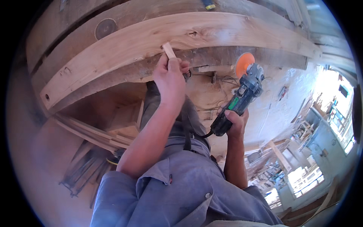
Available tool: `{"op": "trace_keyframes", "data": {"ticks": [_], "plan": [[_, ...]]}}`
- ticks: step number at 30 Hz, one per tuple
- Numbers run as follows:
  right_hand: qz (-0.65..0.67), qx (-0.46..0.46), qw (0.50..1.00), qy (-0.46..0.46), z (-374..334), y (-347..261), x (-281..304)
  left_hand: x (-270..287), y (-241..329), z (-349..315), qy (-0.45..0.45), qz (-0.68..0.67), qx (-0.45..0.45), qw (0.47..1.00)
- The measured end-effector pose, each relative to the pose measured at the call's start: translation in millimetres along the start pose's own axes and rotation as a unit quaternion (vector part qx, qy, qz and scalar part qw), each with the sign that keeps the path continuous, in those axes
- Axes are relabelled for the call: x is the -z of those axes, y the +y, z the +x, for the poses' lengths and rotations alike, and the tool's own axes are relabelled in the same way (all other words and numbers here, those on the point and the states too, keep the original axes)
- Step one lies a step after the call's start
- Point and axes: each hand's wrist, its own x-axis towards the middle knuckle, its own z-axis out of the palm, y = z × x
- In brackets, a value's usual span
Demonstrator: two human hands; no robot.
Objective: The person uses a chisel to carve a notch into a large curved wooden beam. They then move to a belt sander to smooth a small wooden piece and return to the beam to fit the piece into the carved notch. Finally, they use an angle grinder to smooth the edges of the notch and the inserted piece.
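Note:
My left hand [171, 77] pinches a small pale wood strip [169, 50] at the near edge of a long plank [143, 33]. The strip's tip meets the plank beside a small dark mark. Wrapped round the body of a dark angle grinder [242, 95] is my right hand [235, 119], off to the right and short of the bench. An orange round disc [244, 64] is fitted on the grinder's head, apart from the plank. The grinder's cord runs down behind my right hand toward my waist. Knots and a hole show on the plank.
The plank lies on a rough timber workbench [124, 74]. A round dark disc [106, 28] rests behind it at the left, and a dark tool with a yellow end [208, 4] at the far edge. Wooden frames [124, 125] stand below left. Wood pieces [280, 155] clutter the right.

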Motion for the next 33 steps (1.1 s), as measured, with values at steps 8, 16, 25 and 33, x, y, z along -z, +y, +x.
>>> {"op": "trace_keyframes", "data": {"ticks": [8, 16, 25, 33], "plan": [[0.049, -0.023, 0.999, -0.005, -14, 46, 13, 18, 35, 57, -0.199, 0.475, -0.211, 0.831], [0.045, -0.064, 0.996, 0.050, -40, 82, -50, -6, 58, 99, -0.329, 0.598, -0.373, 0.629], [0.030, -0.003, 0.997, 0.076, -39, 80, -108, -5, 50, 109, -0.380, 0.483, -0.476, 0.629], [-0.007, 0.004, 0.998, 0.067, -25, 74, -112, -3, 43, 128, -0.416, 0.389, -0.595, 0.567]]}}
